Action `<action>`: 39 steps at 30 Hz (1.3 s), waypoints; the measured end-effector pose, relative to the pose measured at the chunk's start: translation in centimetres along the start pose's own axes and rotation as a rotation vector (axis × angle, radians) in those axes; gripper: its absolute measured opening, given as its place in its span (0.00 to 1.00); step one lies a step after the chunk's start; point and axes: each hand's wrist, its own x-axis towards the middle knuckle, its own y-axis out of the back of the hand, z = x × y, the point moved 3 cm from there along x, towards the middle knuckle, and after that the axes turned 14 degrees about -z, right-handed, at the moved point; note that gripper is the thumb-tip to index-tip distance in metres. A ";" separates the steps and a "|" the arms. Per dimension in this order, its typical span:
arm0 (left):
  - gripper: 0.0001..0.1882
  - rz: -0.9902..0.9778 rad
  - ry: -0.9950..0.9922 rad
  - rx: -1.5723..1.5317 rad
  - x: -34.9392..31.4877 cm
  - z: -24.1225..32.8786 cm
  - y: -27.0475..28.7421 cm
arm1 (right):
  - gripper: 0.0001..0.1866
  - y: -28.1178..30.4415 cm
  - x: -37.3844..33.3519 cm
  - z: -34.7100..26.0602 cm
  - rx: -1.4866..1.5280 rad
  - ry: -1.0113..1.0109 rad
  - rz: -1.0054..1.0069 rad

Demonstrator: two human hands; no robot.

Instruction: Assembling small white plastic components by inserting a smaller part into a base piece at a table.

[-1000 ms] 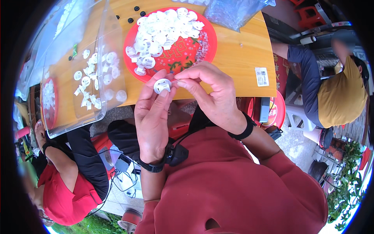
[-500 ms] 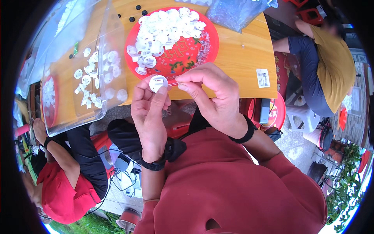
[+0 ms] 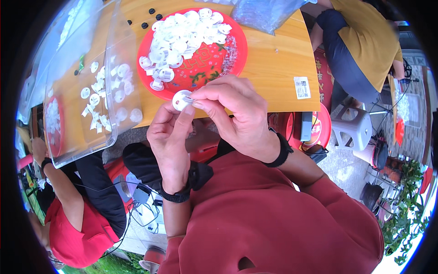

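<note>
Between the thumb and fingers of my left hand [image 3: 171, 141] is a white round plastic piece [image 3: 181, 100] with a slot in its face. My right hand [image 3: 239, 116] pinches a small clear plastic piece [image 3: 191, 100], its tip at the face of the white one; whether it sits inside the slot I cannot tell. Both hands are just off the table's near edge. Beyond them a red round tray [image 3: 145, 82] carries a heap of white plastic pieces [image 3: 182, 36] and, along its right side, several small clear pieces [image 3: 229, 55].
A clear plastic bin [image 3: 111, 82] stands at left, with loose white pieces [image 3: 96, 99] seen through it. Small black caps [image 3: 144, 25], a plastic bag [image 3: 264, 16] and a white label [image 3: 302, 87] lie on the table [image 3: 273, 68]. People sit at left and right, near a stool [image 3: 353, 128].
My right hand has brought the clear piece up to the white piece's face. The view has shifted slightly, and the person at right has leaned toward another table.
</note>
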 end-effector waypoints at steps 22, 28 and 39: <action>0.05 0.067 -0.016 0.171 -0.1 -0.1 -0.4 | 0.08 0.0 -0.2 -0.2 -0.176 0.050 -0.027; 0.06 0.083 -0.057 0.354 -0.2 -0.1 -0.3 | 0.12 -0.2 -0.3 -0.9 -0.351 0.088 0.018; 0.06 0.112 -0.116 0.521 -0.4 -0.8 0.1 | 0.10 0.0 -0.3 -0.1 -0.218 0.015 -0.129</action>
